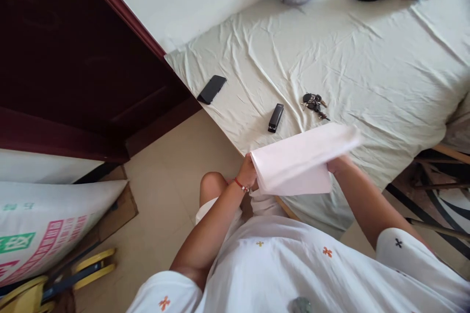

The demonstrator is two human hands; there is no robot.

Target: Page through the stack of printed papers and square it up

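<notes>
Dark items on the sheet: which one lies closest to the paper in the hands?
The key bunch, just above the paper. The stapler lies slightly farther left; the phone is farthest.

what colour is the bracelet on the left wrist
Red, with small pale beads; the bracelet sits by the left hand, seen in the head view.

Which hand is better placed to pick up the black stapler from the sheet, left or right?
Probably the left. The left hand pinches the paper's near corner, just below the stapler. The right hand lies farther over, mostly under the paper.
</notes>
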